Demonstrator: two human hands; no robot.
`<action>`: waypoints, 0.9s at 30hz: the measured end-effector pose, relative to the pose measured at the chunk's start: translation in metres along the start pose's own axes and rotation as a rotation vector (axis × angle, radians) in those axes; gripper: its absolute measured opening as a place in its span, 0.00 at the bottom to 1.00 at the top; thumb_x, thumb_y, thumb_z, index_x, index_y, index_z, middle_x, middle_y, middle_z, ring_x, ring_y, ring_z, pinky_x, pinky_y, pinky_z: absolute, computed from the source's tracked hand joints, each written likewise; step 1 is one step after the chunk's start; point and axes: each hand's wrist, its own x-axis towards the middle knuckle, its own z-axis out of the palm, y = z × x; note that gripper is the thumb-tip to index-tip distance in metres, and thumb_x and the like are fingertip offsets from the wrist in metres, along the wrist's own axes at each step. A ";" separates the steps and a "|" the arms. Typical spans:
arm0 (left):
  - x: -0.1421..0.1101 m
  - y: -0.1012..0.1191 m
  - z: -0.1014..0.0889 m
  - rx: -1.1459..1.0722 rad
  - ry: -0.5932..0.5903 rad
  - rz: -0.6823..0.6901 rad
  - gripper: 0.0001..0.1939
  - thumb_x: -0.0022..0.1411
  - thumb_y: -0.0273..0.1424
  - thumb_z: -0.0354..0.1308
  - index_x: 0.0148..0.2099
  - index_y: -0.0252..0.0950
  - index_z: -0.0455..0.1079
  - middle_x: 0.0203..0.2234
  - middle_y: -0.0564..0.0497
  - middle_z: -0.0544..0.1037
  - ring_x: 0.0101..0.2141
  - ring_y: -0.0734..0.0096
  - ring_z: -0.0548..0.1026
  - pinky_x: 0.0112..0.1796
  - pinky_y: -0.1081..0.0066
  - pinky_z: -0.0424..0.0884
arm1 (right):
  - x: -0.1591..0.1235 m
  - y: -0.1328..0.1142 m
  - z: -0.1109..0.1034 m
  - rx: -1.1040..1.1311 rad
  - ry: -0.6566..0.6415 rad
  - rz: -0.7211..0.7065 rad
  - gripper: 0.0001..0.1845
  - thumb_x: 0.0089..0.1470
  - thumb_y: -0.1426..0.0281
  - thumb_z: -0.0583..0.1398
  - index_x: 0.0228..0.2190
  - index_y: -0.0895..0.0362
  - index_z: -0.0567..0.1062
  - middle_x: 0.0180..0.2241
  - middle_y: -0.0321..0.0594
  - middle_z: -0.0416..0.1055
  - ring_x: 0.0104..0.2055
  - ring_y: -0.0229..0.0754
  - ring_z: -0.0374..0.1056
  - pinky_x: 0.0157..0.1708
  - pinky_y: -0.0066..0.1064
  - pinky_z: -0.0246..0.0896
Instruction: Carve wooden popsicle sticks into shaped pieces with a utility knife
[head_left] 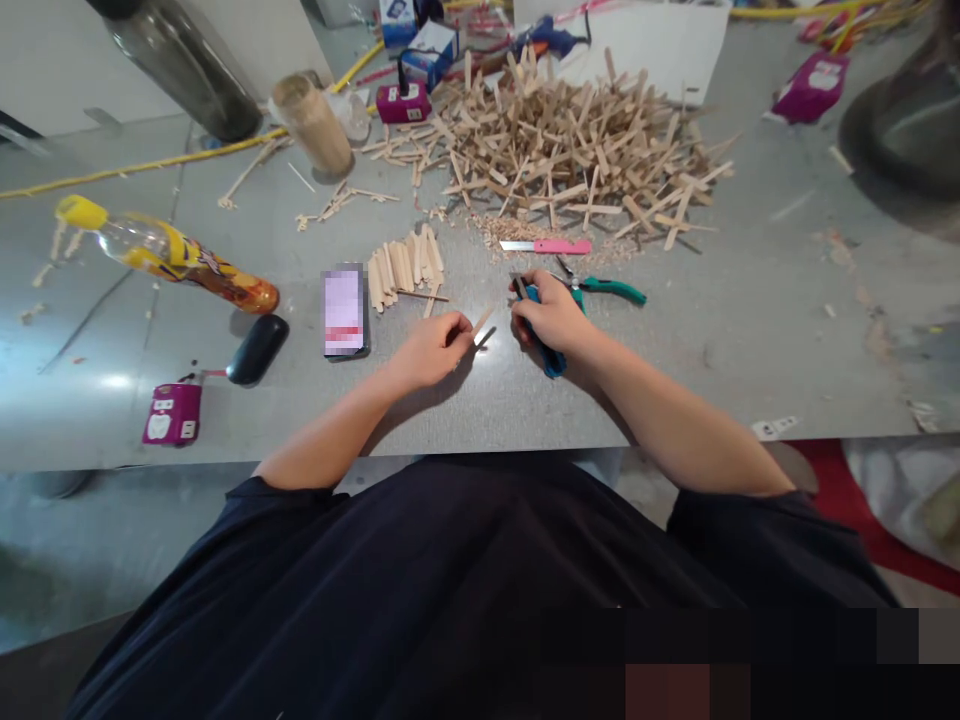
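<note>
Between the fingertips of my left hand (pixel 433 348) is a wooden craft stick (pixel 484 324), slanting up to the right just above the table. My right hand (pixel 553 312) is wrapped round a blue utility knife (pixel 553 362), its tip pointing up and left, apart from the stick. Behind this hand lie green-handled pliers (pixel 616 289), and farther back a pink craft knife (pixel 561 246) with its blade out. A row of craft sticks (pixel 405 266) sits beyond my left hand, with a few loose ones at its near edge.
A large heap of craft sticks (pixel 577 140) covers the back middle, with wood shavings (pixel 510 232) before it. On the left are a phone (pixel 345 310), a dark oval case (pixel 259 350), a yellow-capped bottle (pixel 187 255) and a purple box (pixel 172 414). A jar (pixel 313 125) stands behind.
</note>
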 end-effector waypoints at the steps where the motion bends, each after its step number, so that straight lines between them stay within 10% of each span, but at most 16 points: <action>1: -0.003 0.001 0.002 0.008 -0.016 -0.012 0.10 0.73 0.38 0.59 0.40 0.39 0.73 0.30 0.51 0.78 0.32 0.65 0.72 0.39 0.62 0.64 | 0.000 0.001 0.000 -0.029 0.012 0.004 0.19 0.57 0.78 0.61 0.45 0.46 0.64 0.21 0.25 0.67 0.18 0.43 0.64 0.20 0.33 0.61; 11: -0.020 0.012 0.010 0.350 -0.133 -0.046 0.14 0.74 0.37 0.61 0.55 0.37 0.80 0.39 0.42 0.88 0.39 0.51 0.83 0.42 0.56 0.74 | -0.005 -0.001 -0.007 -0.547 -0.006 -0.105 0.15 0.66 0.74 0.60 0.53 0.53 0.71 0.38 0.43 0.79 0.46 0.56 0.80 0.47 0.45 0.74; 19: 0.000 -0.013 -0.015 0.439 -0.154 0.393 0.35 0.70 0.54 0.69 0.68 0.37 0.76 0.65 0.33 0.76 0.65 0.37 0.75 0.67 0.41 0.71 | -0.024 -0.025 -0.014 -0.441 -0.152 -0.057 0.17 0.77 0.65 0.51 0.62 0.53 0.67 0.35 0.38 0.76 0.30 0.47 0.76 0.36 0.39 0.72; 27: 0.011 -0.047 -0.001 0.454 -0.167 0.608 0.51 0.67 0.69 0.63 0.78 0.40 0.68 0.79 0.28 0.64 0.81 0.26 0.56 0.76 0.31 0.54 | -0.050 -0.036 -0.010 -1.035 -0.477 0.021 0.19 0.79 0.60 0.50 0.55 0.57 0.76 0.46 0.57 0.84 0.47 0.61 0.81 0.46 0.45 0.67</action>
